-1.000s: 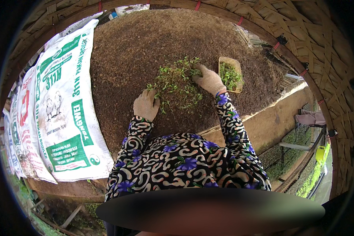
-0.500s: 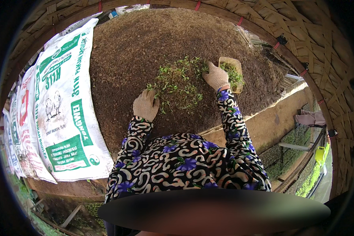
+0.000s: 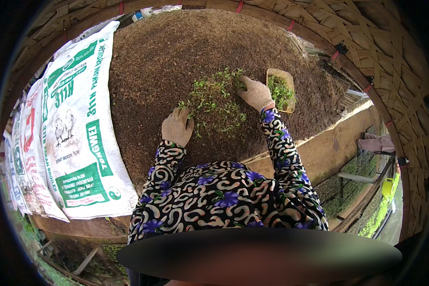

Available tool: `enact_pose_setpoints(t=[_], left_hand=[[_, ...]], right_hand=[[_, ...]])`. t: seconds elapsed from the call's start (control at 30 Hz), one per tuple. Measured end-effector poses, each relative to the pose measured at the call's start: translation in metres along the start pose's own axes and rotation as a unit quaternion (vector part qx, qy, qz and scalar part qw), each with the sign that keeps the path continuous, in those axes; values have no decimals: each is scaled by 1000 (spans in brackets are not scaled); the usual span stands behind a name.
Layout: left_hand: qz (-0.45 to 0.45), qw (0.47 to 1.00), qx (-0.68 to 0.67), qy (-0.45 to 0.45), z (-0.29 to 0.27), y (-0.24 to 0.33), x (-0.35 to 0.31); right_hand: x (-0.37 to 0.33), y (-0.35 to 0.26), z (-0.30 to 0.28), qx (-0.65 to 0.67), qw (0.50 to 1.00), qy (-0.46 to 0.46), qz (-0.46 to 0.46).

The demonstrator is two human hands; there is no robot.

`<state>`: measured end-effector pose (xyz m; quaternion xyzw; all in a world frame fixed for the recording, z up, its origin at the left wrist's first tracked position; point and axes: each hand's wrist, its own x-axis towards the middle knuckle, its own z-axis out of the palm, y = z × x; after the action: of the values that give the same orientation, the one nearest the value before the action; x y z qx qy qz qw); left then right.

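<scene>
A loose patch of small green seedlings (image 3: 217,102) lies on dark brown soil (image 3: 152,62) in front of me. At its left edge rests my left hand (image 3: 177,127) in a beige knit glove, back upward and fingers curled down; what they hold, if anything, is hidden. My right hand (image 3: 256,93), gloved alike, reaches the patch's upper right edge. Its thumb and forefinger are apart there, with the tips close to the leaves. Just right of that hand, a shallow yellowish tray (image 3: 291,99) sits on the soil with more green seedlings (image 3: 280,91) in it.
White printed sacks (image 3: 76,128) with green and red markings cover the bed's left side. A wooden board (image 3: 319,143) edges the bed near right. Below right are mesh and a yellow-green object (image 3: 390,187). A woven hat brim (image 3: 367,33) frames the view.
My right hand has moved left, away from the tray and over the edge of the seedling patch, and its fingers have spread. My left hand has stayed almost still.
</scene>
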<state>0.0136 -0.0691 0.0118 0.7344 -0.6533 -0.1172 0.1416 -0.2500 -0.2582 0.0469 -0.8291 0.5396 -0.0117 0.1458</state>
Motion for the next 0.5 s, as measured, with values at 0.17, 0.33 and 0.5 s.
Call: enact_pose_setpoints(t=[0.17, 0.33, 0.5], left_hand=[[-5, 1000, 12, -4, 5, -3, 0], [-6, 1000, -17, -13, 2, -2, 1], [-1, 1000, -11, -10, -1, -1, 1]], right_hand=[[18, 17, -11, 135, 987, 79, 45], [47, 15, -11, 39, 998, 42, 42], [59, 8, -8, 31, 999, 14, 27]])
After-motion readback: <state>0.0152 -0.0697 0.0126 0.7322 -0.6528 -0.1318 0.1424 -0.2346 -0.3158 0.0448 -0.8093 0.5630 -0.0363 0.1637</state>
